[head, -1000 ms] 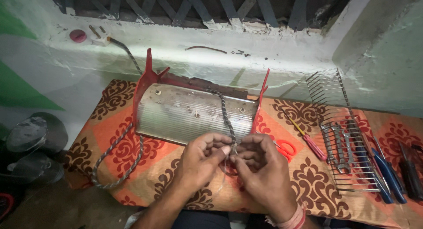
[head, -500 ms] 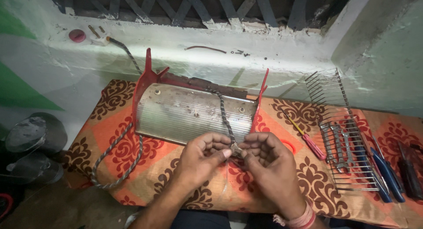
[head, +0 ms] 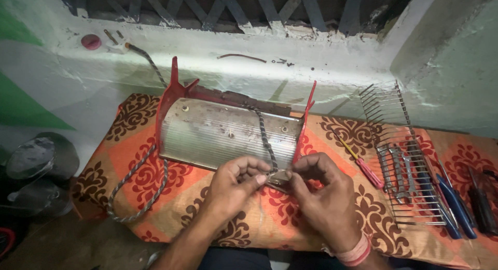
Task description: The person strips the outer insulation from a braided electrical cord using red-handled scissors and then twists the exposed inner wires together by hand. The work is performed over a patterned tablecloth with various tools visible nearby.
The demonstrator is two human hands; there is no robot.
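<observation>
At frame centre, the left hand (head: pixel 233 184) and right hand (head: pixel 324 194) pinch one braided cord's (head: pixel 265 140) end, fingers clenched on it, against one ribbed metal reflector (head: pixel 223 135). Right of them lie one red-handled screwdriver (head: pixel 363 166) and one wire grille (head: pixel 404 161) on the patterned desk (head: pixel 145 161).

We see our two bare hands and forearms, with no sleeves and no gloves on them. Our left hand (head: pixel 233 184) wears nothing: no ring or band shows on its fingers or wrist. Our right hand (head: pixel 321 197) has a band (head: pixel 353 252) wound around the wrist, made of pale pink and reddish threads wrapped in several turns, thicker than a single string. Our fingernails are short. At the bottom edge, between our forearms, a strip of dark blue clothing (head: pixel 244 259) shows, though we cannot tell what garment it is.
</observation>
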